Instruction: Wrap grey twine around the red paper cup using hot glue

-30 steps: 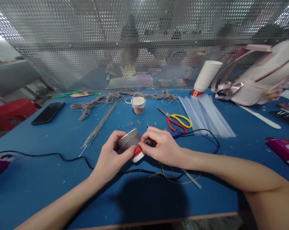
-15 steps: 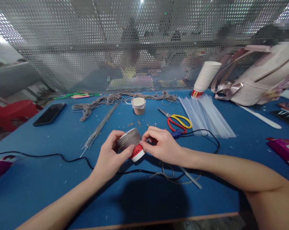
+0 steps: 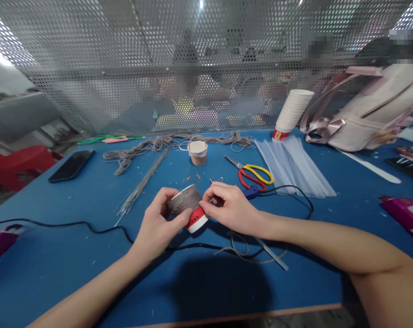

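A paper cup with a red and white lower part lies tilted in my left hand, whose thumb and fingers close round it. Grey cord is wound in rows about the cup's upper part. My right hand pinches at the cup's right side, by the edge of the winding; what is between its fingertips is too small to make out. Loose cord trails on the table below my right hand. A blue-handled tool lies partly hidden behind that hand.
Beyond my hands are a small wrapped cup, scissors, grey cord bundles, thin wires and clear strips. Stacked cups and a bag stand right. A phone lies left; a black cable crosses the table.
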The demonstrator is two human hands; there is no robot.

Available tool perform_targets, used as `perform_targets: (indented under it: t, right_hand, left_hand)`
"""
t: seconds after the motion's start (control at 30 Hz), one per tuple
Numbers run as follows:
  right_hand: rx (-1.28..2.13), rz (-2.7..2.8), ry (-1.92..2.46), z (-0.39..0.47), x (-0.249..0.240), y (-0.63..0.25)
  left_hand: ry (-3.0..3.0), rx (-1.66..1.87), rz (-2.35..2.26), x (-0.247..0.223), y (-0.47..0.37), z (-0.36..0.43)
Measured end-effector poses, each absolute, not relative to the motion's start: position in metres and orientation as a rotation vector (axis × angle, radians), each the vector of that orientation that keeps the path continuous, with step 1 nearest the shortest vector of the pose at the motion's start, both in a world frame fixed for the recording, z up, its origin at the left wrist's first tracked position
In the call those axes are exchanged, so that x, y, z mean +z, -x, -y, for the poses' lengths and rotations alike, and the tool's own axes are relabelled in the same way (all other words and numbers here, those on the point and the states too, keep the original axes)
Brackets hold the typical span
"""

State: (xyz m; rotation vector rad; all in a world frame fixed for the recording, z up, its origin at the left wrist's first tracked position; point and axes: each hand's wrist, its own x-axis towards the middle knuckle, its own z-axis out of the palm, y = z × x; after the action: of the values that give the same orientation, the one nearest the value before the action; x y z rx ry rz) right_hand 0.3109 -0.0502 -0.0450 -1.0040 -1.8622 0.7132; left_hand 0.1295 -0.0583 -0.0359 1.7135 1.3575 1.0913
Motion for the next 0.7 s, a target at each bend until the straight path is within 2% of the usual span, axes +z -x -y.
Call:
perform_targets:
  t: [0.2,0.47,0.7]
  right_hand:
    - [0.741,1.851,1.041,0.0507,-0.0436,-0.3104]
    - [0.948,1.749,1.055,0.0495,-0.0399,-0.3100]
    - [0.956,1.736,1.050,0.0517,-0.0412,-0.3085]
  left_hand:
    - [-1.686,1.072,-1.357,-0.0337,-0.1289,0.0593]
    - [-1.653,1.088,-1.298,-0.0393,-0.1216,0.0561]
    - [-1.778,1.103,-1.363,-0.0387,-0.1254,0.0574]
